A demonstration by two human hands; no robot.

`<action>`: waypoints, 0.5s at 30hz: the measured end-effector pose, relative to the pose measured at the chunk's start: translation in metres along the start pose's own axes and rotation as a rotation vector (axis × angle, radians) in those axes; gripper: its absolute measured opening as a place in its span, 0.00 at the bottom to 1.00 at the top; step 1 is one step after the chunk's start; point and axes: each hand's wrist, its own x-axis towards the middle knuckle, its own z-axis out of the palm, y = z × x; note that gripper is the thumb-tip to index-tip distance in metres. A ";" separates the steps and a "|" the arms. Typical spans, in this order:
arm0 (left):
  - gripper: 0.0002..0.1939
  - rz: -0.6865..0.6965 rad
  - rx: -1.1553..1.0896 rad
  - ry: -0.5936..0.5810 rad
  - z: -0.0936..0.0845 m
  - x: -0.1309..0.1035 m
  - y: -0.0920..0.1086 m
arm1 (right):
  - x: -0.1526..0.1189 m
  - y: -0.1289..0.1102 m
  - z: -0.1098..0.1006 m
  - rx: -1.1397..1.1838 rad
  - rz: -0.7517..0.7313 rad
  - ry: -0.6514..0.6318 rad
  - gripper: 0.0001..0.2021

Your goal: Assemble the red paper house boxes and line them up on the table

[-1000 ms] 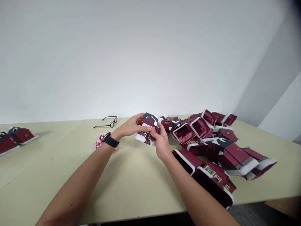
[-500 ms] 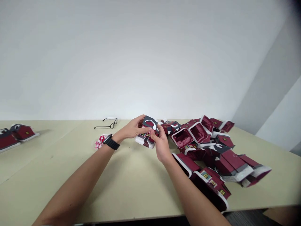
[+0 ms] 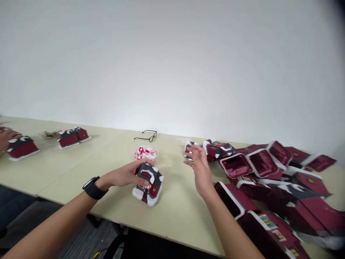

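A small dark red model house [image 3: 155, 190] with a grey roof and white snow-like trim is held by my left hand [image 3: 125, 175], thumb across its front and fingers behind the roof. It is over the table close to the front edge; whether its base touches the tabletop I cannot tell. My right hand [image 3: 201, 171] is empty, fingers spread, raised toward the back of the table. Just behind its fingers is another small house [image 3: 189, 144], partly covered by them. Further houses [image 3: 217, 149] lie to the right of that hand.
A large pile of hollow red house shells [image 3: 261, 163] fills the right side. Red-and-white ribbon pieces [image 3: 145, 152] lie behind my left hand, black eyeglasses [image 3: 151, 138] farther back. At far left, another person's hand [image 3: 7, 136] touches a house [image 3: 23, 148]; two more houses [image 3: 70, 138] stand nearby.
My right hand has let go of the house and opened, moving away to the right. My left hand has brought the house left and nearer the front edge. The view has turned left.
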 end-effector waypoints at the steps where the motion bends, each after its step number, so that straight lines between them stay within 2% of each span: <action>1: 0.34 -0.020 -0.003 0.022 -0.006 -0.012 -0.006 | -0.002 -0.001 0.001 0.004 0.005 -0.010 0.31; 4: 0.35 -0.041 0.026 0.027 -0.036 -0.045 -0.021 | -0.007 -0.005 0.004 0.009 0.020 -0.040 0.31; 6: 0.38 -0.065 0.115 0.092 -0.062 -0.067 -0.026 | -0.008 -0.006 0.005 0.019 0.023 -0.052 0.30; 7: 0.40 -0.082 0.188 0.188 -0.075 -0.077 -0.028 | -0.009 -0.006 0.005 0.024 0.022 -0.053 0.30; 9: 0.44 -0.094 0.344 0.476 -0.095 -0.093 -0.031 | -0.008 -0.006 0.005 0.028 0.021 -0.044 0.30; 11: 0.44 -0.079 0.492 0.746 -0.107 -0.099 -0.036 | -0.008 -0.004 0.005 0.019 0.020 -0.032 0.30; 13: 0.42 -0.078 0.669 0.870 -0.112 -0.094 -0.046 | -0.007 -0.003 0.005 0.011 0.019 -0.026 0.31; 15: 0.40 -0.144 0.879 0.876 -0.116 -0.083 -0.062 | -0.006 -0.001 0.005 0.010 0.021 -0.028 0.32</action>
